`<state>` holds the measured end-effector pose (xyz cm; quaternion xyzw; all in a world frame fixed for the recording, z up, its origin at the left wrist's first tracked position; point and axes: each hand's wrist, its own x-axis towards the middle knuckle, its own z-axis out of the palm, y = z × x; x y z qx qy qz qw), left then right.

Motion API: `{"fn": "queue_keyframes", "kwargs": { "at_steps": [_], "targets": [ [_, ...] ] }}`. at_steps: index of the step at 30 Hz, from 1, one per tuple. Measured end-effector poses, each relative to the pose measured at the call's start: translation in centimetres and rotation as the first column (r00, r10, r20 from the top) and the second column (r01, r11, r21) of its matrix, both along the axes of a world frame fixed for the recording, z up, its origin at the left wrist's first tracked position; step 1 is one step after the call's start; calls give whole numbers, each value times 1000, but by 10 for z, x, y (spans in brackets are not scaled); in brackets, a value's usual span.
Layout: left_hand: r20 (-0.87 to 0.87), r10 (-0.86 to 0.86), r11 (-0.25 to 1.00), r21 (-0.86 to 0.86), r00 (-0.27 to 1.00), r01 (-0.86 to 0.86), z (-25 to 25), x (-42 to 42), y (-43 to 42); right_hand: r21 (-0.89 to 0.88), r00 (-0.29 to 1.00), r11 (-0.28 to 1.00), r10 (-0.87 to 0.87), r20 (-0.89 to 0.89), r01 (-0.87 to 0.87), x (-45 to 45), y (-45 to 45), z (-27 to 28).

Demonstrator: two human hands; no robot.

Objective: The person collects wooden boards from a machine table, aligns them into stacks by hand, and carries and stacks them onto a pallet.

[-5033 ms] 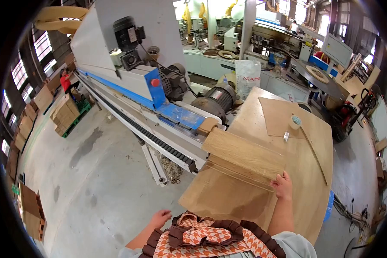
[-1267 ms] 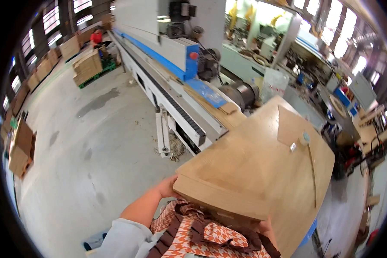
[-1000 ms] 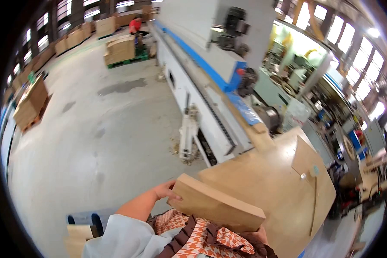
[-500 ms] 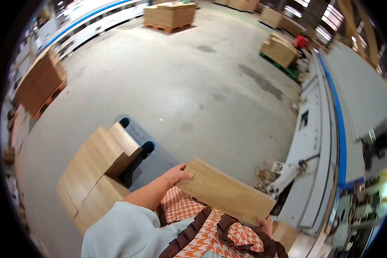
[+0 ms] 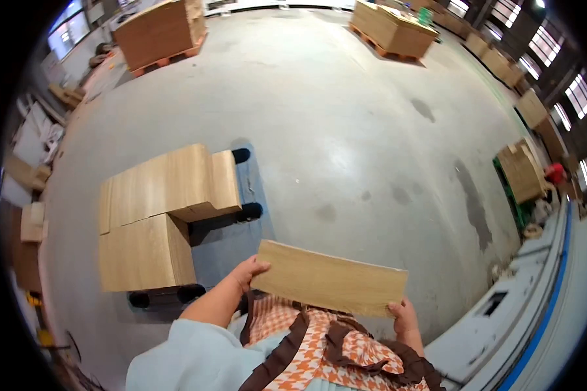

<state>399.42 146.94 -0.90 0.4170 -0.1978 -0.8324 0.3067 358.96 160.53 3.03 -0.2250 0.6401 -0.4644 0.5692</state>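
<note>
The left hand [image 5: 249, 270] and right hand [image 5: 406, 317] gripped the 2 ends of the wooden board [image 5: 329, 277] — long axis crosswise in front of the apron [image 5: 304, 345] — while the board stacks [image 5: 155, 192] lay forward and left, nearer the left hand.

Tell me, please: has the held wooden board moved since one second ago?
Yes. Judged against the stacked boards, the wooden board has come nearer to them, away from the table.
</note>
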Motion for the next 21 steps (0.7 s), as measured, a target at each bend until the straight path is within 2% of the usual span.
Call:
{"fn": "queue_keyframes", "kwargs": {
  "at_steps": [2, 3, 6, 7, 9, 11, 14, 15, 17, 18, 19, 21],
  "targets": [
    [31, 90, 996, -24, 995, -89, -19, -12, 2, -7, 987, 988, 157, 30, -157, -29, -54, 12],
    [-55, 97, 994, 61, 994, -94, -20, -12, 7, 59, 962, 962, 262, 75, -266, -51, -76, 6],
    [-35, 302, 952, 66, 953, -300, -7, -19, 18, 70, 931, 928, 365, 15, -365, -45, -160, 23],
    [37, 362, 927, 90, 931, -364, -15, -13, 17, 42, 903, 902, 428, 50, -430, -33, -188, 24],
    [-36, 469, 877, 136, 882, -461, -20, -3, 9, 6, 829, 833, 551, 98, -554, -13, -242, 30],
    [-84, 565, 820, 169, 821, -547, -20, 2, -3, 1, 773, 774, 632, 62, -633, 15, -291, 30],
    [-182, 666, 746, 177, 724, -642, -59, 23, -39, 19, 661, 661, 750, 19, -750, 65, -377, 30],
    [-194, 691, 722, 214, 696, -658, -65, 31, -55, 29, 613, 613, 790, 8, -790, 84, -409, 30],
    [-172, 757, 652, 165, 630, -740, -95, 48, -88, 47, 552, 553, 833, -37, -832, 130, -465, 26],
    [-154, 792, 609, 148, 590, -779, -102, 59, -111, 62, 516, 518, 855, -51, -853, 154, -498, 23],
    [-180, 788, 615, 195, 589, -764, -109, 73, -127, 198, 446, 442, 895, -26, -875, 168, -536, 9],
    [-235, 796, 605, 289, 558, -742, -107, 89, -156, 245, 375, 371, 926, -33, -896, 200, -596, -9]
  ]
}}
